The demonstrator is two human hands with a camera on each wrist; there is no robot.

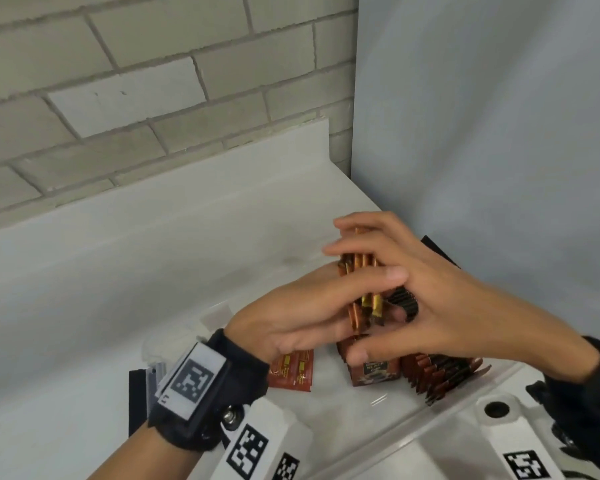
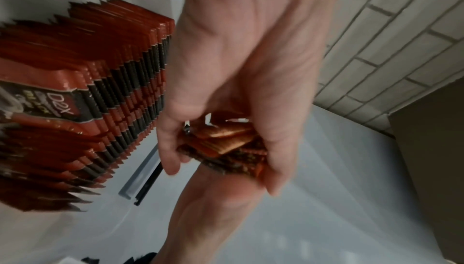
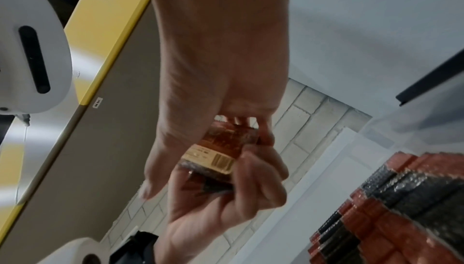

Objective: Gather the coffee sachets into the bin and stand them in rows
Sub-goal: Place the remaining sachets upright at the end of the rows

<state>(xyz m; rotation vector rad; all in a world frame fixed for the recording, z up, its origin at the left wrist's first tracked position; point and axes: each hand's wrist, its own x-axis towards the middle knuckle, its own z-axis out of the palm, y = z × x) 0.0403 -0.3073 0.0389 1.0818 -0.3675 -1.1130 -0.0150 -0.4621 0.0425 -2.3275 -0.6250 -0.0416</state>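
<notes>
1. Both hands are cupped round one small bundle of red-and-gold foil coffee sachets [image 1: 361, 285], held on edge above the clear plastic bin [image 1: 378, 400] on the white desk [image 1: 153, 271].
2. The left hand [image 1: 291, 317] has its fingers [image 2: 173, 149] curled under and round the bundle; the right hand [image 1: 440, 299] closes over it from the other side, thumb and fingers curled against the packets.
3. A long row of matching red-and-black sachets [image 1: 440, 375] already stands in the bin just below the hands; a few flat red sachets [image 1: 291, 372] lie beside the left wrist.
4. These packets look light, thin and glossy, so they will likely slide and fan apart. I would squeeze the bundle across its broad faces, near the middle, and square the lower edges before setting it down.
</notes>
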